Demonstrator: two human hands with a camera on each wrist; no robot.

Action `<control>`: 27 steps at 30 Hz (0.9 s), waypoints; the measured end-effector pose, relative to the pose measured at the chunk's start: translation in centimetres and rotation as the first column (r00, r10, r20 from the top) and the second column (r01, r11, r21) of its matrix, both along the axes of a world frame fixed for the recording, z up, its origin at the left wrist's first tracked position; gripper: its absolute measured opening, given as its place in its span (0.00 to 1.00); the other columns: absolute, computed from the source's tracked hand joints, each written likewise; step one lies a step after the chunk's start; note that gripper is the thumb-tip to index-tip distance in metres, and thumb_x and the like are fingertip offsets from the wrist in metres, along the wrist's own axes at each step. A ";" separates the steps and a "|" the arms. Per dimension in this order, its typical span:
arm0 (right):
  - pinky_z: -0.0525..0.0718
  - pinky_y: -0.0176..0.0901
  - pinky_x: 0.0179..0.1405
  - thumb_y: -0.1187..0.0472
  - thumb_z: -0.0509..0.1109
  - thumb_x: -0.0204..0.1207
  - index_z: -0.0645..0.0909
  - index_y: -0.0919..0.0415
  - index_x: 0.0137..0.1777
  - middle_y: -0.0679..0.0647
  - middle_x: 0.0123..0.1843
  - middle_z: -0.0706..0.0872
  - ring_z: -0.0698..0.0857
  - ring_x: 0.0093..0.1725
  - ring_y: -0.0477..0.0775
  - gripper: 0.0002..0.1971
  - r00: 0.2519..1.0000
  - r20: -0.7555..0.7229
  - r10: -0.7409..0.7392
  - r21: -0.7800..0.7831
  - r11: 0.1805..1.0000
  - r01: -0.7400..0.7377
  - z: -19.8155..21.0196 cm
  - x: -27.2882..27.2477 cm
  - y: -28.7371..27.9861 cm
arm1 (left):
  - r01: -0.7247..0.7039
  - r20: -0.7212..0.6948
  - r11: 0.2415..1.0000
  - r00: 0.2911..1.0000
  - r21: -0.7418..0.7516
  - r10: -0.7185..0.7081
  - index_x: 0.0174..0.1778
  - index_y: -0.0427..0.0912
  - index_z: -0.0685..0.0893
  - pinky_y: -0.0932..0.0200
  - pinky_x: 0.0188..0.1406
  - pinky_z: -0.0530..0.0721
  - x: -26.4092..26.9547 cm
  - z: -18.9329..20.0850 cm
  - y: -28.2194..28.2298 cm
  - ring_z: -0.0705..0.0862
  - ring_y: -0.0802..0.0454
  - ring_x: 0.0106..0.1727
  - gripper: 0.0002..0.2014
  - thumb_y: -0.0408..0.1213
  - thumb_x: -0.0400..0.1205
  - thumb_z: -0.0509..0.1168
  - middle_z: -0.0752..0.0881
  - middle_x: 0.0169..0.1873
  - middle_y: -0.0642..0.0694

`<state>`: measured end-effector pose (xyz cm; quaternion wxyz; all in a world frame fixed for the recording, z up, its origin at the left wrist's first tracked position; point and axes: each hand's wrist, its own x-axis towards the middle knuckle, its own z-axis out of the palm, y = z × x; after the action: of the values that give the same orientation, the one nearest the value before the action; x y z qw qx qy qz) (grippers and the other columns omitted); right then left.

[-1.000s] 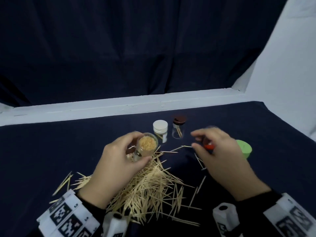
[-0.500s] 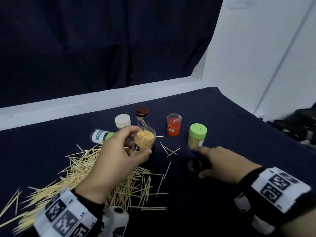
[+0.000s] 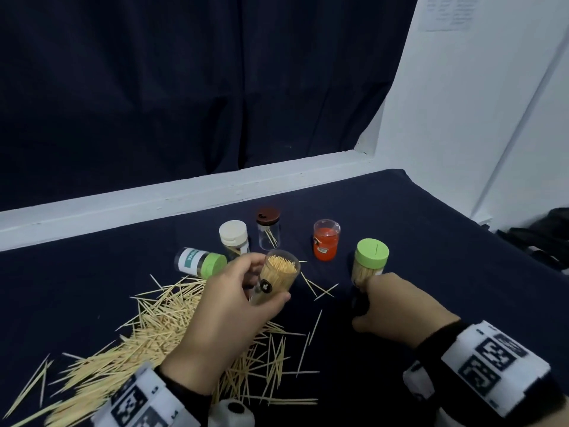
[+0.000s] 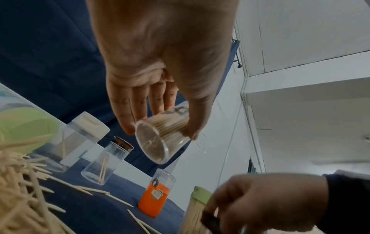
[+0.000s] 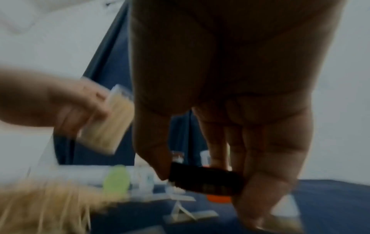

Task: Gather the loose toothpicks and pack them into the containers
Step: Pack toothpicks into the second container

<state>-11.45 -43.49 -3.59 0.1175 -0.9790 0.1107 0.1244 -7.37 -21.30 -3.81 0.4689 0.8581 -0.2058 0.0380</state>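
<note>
Dark blue cloth [image 3: 431, 241] carries the loose toothpicks [image 3: 160, 328] heaped under my left hand [image 3: 224, 309], whose fingers curl round an open full container [image 3: 278, 277]. My right hand [image 3: 400, 306] pinches a black lid [image 5: 206, 180] near the green-lidded container [image 3: 371, 257].

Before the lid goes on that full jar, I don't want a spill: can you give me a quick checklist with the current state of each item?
1. Left hand grips the full clear jar firmly: ok.
2. Jar mouth open, no lid on it: ok.
3. Toothpicks sit below the rim: cannot tell; they look level with it.
4. Right hand pinches the dark lid: ok.
5. Lid lined up over the jar: not ok; it is low by the green-lidded jar.
6. Jar held upright: not ok; it tilts.
</note>
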 end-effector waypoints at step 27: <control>0.80 0.39 0.66 0.69 0.72 0.75 0.78 0.53 0.71 0.46 0.64 0.81 0.81 0.62 0.40 0.24 0.810 0.572 0.130 0.629 0.565 -0.535 4.2 1.9 5.0 | 0.129 -0.162 0.946 0.970 -0.297 -0.183 0.59 0.70 0.81 0.62 0.55 0.81 -0.3 0.1 2.3 0.85 0.62 0.55 0.20 0.57 0.69 0.69 0.88 0.54 0.57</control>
<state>-9.52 -38.47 0.63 0.5170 -0.8354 -0.1776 -0.0578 -7.68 -19.02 -3.68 0.6060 0.7626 -0.2207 -0.0509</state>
